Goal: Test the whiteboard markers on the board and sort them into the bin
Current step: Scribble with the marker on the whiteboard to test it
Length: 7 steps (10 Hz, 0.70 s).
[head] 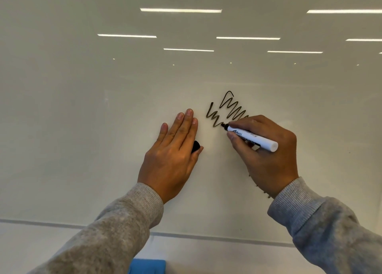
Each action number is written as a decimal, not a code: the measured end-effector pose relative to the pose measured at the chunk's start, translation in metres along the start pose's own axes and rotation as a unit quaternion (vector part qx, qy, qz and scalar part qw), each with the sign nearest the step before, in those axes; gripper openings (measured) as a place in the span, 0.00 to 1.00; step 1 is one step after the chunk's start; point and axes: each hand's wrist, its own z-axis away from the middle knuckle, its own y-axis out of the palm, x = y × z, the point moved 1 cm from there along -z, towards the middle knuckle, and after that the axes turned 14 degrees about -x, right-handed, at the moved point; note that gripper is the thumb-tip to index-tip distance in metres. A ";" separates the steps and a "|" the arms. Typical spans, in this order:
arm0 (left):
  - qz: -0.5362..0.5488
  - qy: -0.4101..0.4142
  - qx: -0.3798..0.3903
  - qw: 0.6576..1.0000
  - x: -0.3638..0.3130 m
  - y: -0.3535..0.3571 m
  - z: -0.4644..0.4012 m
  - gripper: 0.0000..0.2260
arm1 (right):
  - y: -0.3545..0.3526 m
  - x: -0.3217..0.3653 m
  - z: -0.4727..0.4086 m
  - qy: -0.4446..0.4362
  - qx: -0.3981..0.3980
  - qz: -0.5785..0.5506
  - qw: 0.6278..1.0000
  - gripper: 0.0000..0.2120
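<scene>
My right hand [266,149] grips a white marker [253,138] with a black tip, and the tip touches the glossy whiteboard [103,108]. A dark zigzag scribble [227,110] runs up and left of the tip. My left hand [175,149] lies flat against the board with fingers straight, while its thumb holds the black marker cap [51,146] against the palm. The cap is mostly hidden behind the hand.
The board's lower edge [196,237] runs across the bottom, with a pale wall below it. A blue object [147,266] peeks in at the bottom edge, partly behind my left sleeve. Ceiling lights reflect in the upper board.
</scene>
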 end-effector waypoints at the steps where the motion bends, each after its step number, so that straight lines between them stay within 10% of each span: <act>1: 0.001 -0.001 0.001 1.000 0.000 0.000 0.001 0.27 | -0.002 0.000 0.003 -0.014 0.022 0.009 1.000 0.09; 7: 0.010 -0.007 0.003 1.000 -0.001 -0.001 0.004 0.27 | -0.020 -0.010 0.021 -0.015 0.036 0.004 0.999 0.08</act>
